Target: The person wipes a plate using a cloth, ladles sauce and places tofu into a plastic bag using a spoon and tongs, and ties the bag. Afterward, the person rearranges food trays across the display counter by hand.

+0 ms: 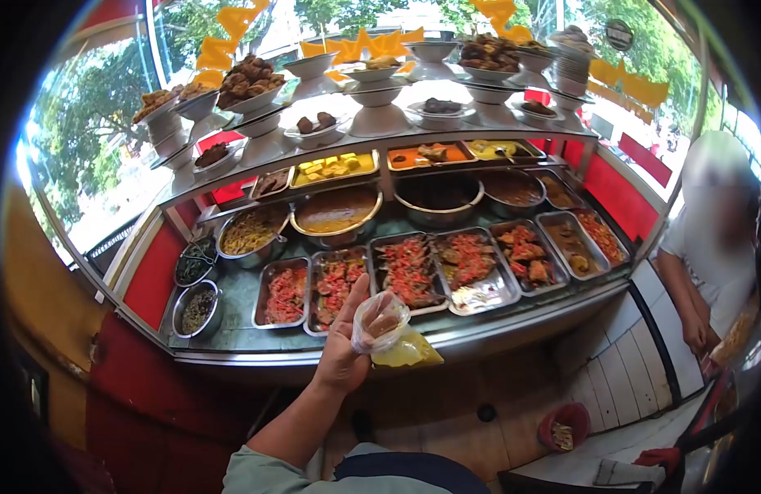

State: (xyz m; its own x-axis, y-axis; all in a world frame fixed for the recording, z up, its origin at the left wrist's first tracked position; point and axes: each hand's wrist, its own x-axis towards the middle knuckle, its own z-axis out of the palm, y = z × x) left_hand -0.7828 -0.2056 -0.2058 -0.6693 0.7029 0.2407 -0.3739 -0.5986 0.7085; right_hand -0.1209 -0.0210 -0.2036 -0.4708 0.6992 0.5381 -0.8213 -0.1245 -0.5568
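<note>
My left hand (341, 361) is raised in front of the food counter, its fingers round the side of a clear plastic bag (407, 349). Yellow liquid fills the lower part of the bag, and its mouth gapes open at the top. Beyond the bag, metal trays of red chili-topped food (408, 267) line the front of the counter. One metal tray (489, 290) behind the bag has part of its bottom bare. My right hand is out of view.
Bowls of curry (338, 212) stand behind the trays. Plates of fried food (250, 82) sit on stacked bowls on the upper shelf (364, 140). To the right is another person (718, 239). A red bin (563, 426) stands on the floor.
</note>
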